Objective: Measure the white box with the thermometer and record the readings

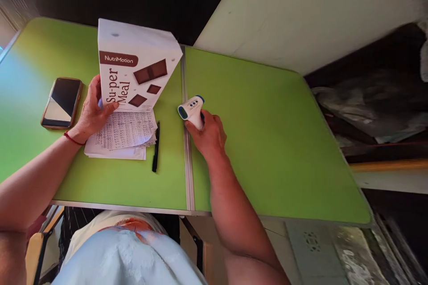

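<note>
My left hand (94, 109) grips the lower left corner of a white box (115, 42) printed "NutriMotion Su-per Meal", with brown chocolate bar pictures. The box is tilted, its printed front facing me. Beneath and in front of it lie handwritten papers (129, 131), partly covered by the box and my hand. My right hand (210, 133) is wrapped around the handle of a white and blue infrared thermometer (192, 109), held by the seam of the table. A black pen (156, 147) lies between the papers and the seam.
A phone (62, 102) lies on the green folding table (267, 142), left of my left hand. A metal seam (187, 164) divides the tabletop. Behind the table stands a pale wall (261, 13); at the right is a dark shelf with a plastic-wrapped bundle (364, 107).
</note>
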A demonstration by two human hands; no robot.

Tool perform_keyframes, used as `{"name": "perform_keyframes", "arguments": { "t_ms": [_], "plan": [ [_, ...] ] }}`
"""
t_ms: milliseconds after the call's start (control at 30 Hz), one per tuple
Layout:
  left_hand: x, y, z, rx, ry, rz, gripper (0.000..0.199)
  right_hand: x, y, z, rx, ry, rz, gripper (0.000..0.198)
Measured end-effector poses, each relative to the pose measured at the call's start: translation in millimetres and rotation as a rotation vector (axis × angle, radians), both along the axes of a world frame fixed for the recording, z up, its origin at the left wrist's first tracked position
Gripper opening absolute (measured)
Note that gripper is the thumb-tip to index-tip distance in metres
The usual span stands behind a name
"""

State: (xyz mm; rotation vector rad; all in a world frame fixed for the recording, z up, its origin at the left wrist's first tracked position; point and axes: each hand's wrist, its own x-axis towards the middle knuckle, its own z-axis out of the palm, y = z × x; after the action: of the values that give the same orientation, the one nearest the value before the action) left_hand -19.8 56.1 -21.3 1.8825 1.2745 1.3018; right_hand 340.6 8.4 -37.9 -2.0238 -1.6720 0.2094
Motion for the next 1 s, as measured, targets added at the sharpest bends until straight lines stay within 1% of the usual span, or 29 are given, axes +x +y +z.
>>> {"name": "perform_keyframes", "arguments": {
  "t_ms": [100,167,200,267,300,333,367,400,433,500,567,633,700,767,800,900,1000],
  "plan": [
    [-6.8,5.4,-9.7,0.026,0.101,0.107,0.070,2.4,-0.2,-1.7,0.007,-0.034,0.017,0.060],
    [-9.2,5.6,-11.1,0.016,0.117,0.170,0.062,3.3,-0.7,-0.3,0.000,-0.071,0.013,0.062],
    [-9.3,4.0,-9.1,0.015,0.107,0.209,0.061,2.7,-1.5,1.6,0.014,-0.089,0.009,0.064],
    [-7.0,-2.9,0.5,0.057,0.086,0.314,0.061,-2.0,-5.3,7.2,0.081,-0.090,0.022,0.068],
    [-4.6,-8.2,7.4,0.092,0.091,0.358,0.058,-6.6,-8.4,10.3,0.117,-0.063,0.048,0.069],
    [-1.5,-14.2,14.7,0.158,0.117,0.384,0.056,-12.9,-12.3,13.4,0.141,-0.019,0.091,0.067],
    [2.3,-20.8,21.7,0.210,0.172,0.375,0.050,-20.5,-16.9,16.1,0.139,0.039,0.149,0.064],
    [6.6,-27.5,27.7,0.247,0.224,0.333,0.045,-29.1,-22.0,18.3,0.113,0.095,0.214,0.061],
    [11.4,-33.9,31.9,0.272,0.277,0.245,0.043,-38.1,-27.2,20.0,0.077,0.137,0.283,0.059],
    [21.9,-45.2,34.7,0.239,0.425,0.002,0.036,-54.7,-37.0,22.1,-0.001,0.147,0.402,0.059],
    [32.4,-53.7,31.2,0.194,0.602,-0.205,0.037,-65.4,-44.2,23.3,-0.053,0.099,0.459,0.058],
    [41.9,-59.9,25.9,0.172,0.775,-0.341,0.043,-68.1,-47.2,23.9,-0.093,0.055,0.454,0.054],
    [49.3,-64.5,22.6,0.175,0.902,-0.422,0.039,-63.7,-46.0,23.9,-0.120,0.046,0.421,0.054],
    [53.9,-67.9,23.0,0.195,0.976,-0.462,0.035,-55.6,-41.3,23.6,-0.115,0.087,0.397,0.058],
    [55.3,-69.4,24.2,0.207,0.998,-0.472,0.036,-51.2,-38.1,23.3,-0.099,0.132,0.394,0.059],
    [56.3,-73.3,29.6,0.225,1.036,-0.497,0.045,-41.5,-28.1,22.3,-0.025,0.355,0.390,0.050],
    [55.5,-76.6,33.9,0.221,1.058,-0.519,0.055,-40.9,-22.5,20.7,0.039,0.598,0.367,0.041]
  ]
}}
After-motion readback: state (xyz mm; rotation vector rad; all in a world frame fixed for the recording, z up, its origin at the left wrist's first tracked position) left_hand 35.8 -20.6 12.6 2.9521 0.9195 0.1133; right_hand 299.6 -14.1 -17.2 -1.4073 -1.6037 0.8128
